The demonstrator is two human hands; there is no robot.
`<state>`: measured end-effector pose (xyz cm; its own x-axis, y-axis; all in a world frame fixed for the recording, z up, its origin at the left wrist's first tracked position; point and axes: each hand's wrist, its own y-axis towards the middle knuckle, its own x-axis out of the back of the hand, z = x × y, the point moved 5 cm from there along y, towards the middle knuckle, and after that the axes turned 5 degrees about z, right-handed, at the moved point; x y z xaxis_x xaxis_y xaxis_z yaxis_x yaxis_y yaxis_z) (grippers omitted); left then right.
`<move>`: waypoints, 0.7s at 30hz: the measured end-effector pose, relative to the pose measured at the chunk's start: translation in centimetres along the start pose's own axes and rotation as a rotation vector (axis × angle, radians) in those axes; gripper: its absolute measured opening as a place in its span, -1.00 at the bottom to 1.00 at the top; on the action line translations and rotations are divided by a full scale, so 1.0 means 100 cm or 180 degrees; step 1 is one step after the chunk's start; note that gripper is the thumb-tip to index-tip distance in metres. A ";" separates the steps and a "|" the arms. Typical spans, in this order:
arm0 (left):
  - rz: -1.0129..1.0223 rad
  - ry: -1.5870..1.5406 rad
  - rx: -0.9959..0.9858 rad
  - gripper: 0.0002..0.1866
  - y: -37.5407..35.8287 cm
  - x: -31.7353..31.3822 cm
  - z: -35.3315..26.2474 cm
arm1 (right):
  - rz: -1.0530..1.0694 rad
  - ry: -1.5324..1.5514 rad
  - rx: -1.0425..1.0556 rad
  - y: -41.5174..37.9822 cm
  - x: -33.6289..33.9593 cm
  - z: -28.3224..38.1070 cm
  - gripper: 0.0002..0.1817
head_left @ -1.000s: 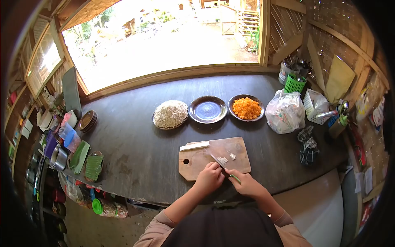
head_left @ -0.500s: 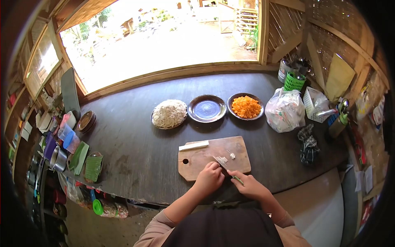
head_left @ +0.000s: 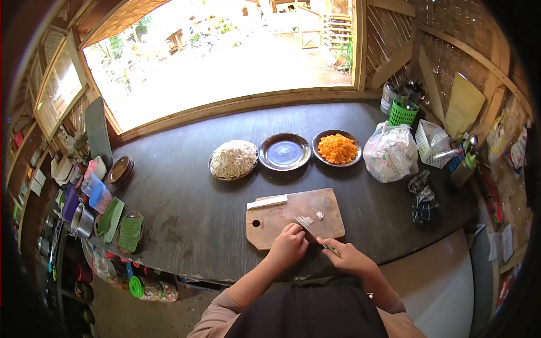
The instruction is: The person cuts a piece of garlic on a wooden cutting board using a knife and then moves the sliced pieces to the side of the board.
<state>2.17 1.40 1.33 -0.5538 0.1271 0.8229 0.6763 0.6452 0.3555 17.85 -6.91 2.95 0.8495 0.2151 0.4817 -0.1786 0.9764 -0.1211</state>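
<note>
My right hand (head_left: 341,256) is closed round the green handle of a knife (head_left: 307,227), whose blade rests over the wooden cutting board (head_left: 270,228). At the board's near edge my left hand (head_left: 290,243) has its fingers curled beside the blade; what they press on is hidden. Small pale cut pieces (head_left: 305,220) lie by the blade, with another little pile (head_left: 320,215) to their right. A long white strip (head_left: 267,203) lies along the board's upper left edge.
Beyond the board stand a plate of pale shreds (head_left: 234,160), an empty dark plate (head_left: 284,152) and a plate of orange pieces (head_left: 338,149). Rightward are a plastic bag (head_left: 390,152) and a dark cloth (head_left: 422,197). Leaf pieces (head_left: 131,233) lie at the left edge.
The view has shifted slightly. My right hand and the knife handle have drawn a little away from my left hand, which stays on the board's near edge.
</note>
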 end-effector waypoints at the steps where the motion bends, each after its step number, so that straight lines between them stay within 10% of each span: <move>1: -0.0019 -0.0009 0.0000 -0.86 0.000 0.000 0.000 | 0.0096 -0.0022 -0.0227 -0.003 0.002 0.004 -0.59; 21: 0.0183 -0.0068 -0.0120 -0.78 0.001 0.004 0.008 | -0.0178 -0.0285 0.0639 0.025 -0.008 0.009 -0.50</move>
<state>1.61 2.06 1.33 -0.5236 0.1794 0.8329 0.7248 0.6075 0.3249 16.23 -4.59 3.01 0.8150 0.1525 0.5590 -0.2352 0.9687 0.0787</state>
